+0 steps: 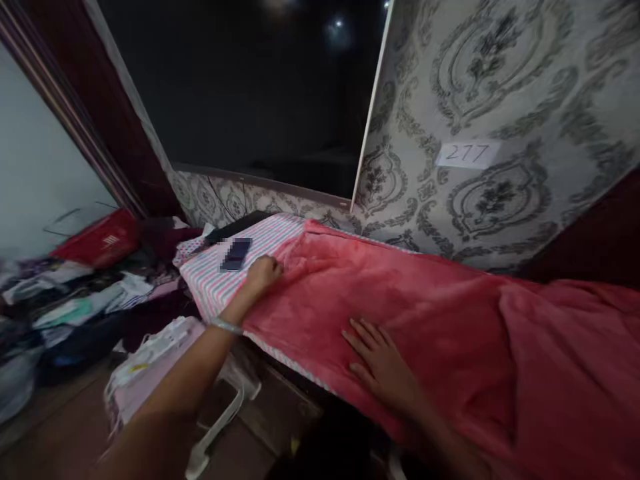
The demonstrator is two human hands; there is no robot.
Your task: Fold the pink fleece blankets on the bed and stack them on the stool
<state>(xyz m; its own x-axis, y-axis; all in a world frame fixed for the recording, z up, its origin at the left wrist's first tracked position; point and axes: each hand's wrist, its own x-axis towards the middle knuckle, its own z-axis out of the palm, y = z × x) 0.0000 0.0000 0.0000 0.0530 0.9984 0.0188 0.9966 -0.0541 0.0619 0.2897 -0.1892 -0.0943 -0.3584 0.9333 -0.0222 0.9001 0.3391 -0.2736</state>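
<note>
A pink fleece cloth (450,313) lies spread over a striped ironing surface (220,283). My left hand (263,272) is closed on the cloth's left edge, with a bangle on that wrist. My right hand (383,363) lies flat and open on the cloth near the front edge, fingers spread. A dark phone (236,254) rests on the striped surface just left of my left hand.
A heap of clothes (75,300) covers the floor at the left, with a red basket (97,240) behind it. A dark window (250,93) and patterned wallpaper with a paper label reading 277 (467,154) stand behind the surface. A pale bag (150,367) sits below.
</note>
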